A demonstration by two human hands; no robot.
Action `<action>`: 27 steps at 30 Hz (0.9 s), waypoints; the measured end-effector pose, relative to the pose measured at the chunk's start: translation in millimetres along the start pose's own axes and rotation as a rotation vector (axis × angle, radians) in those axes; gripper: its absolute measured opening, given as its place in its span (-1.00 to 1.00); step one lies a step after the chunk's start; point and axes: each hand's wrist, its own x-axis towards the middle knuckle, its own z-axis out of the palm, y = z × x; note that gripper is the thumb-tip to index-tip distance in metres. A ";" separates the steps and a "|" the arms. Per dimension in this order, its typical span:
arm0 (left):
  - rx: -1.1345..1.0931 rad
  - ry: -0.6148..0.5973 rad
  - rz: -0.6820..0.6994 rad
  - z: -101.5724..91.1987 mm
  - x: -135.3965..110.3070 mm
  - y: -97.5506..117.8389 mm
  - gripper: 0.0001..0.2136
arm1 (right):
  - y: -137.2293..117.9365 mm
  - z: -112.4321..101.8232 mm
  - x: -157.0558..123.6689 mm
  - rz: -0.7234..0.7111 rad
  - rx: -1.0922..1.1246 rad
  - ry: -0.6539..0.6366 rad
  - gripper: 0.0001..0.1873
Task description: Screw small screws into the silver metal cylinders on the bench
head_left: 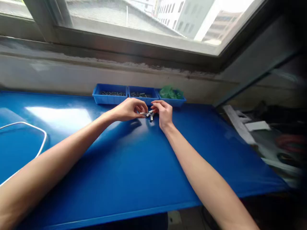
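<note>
The left forearm [69,153] and the right forearm [201,169] are seen bare, slender and smoothly outlined, each narrowed toward the wrist and broadened toward its near end. The left hand [131,109] and right hand [165,113] are likewise left uncovered, with slim fingers.
</note>
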 end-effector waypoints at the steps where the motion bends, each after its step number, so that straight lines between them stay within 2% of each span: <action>1: -0.026 -0.021 -0.019 -0.6 -0.6 0.2 -0.78 | 0.9 -0.5 -0.4 -0.003 -0.008 0.000 -0.88; 7: -0.229 -0.128 -0.153 -2.1 -2.9 3.9 -0.68 | 2.6 -1.0 -1.9 0.002 -0.018 -0.004 -0.88; 10: -0.272 -0.113 -0.213 -2.4 -4.1 7.0 -0.63 | 1.1 0.0 -2.6 0.005 -0.027 -0.006 -0.88; 12: -0.296 -0.063 -0.243 -2.2 -4.2 7.1 -0.61 | 0.2 0.7 -2.9 0.000 -0.039 -0.003 -0.88; 14: -0.358 0.039 -0.278 -1.5 -3.0 4.3 -0.60 | -0.4 1.2 -3.2 -0.001 -0.046 -0.002 -0.87; 18: -0.634 0.385 -0.333 -0.8 2.4 -4.0 -0.59 | -0.6 1.8 -3.4 0.005 -0.028 -0.006 -0.88; 20: -0.753 0.505 -0.325 -2.0 4.8 -5.3 -0.59 | -0.7 1.9 -3.4 0.004 -0.012 -0.009 -0.88; 23: -0.849 0.561 -0.324 -4.1 6.1 -2.9 -0.50 | -1.0 1.5 -3.5 0.001 -0.012 -0.008 -0.88; 27: -0.855 0.536 -0.304 -3.3 5.4 0.2 -0.46 | -1.4 1.0 -3.9 0.011 -0.013 -0.008 -0.88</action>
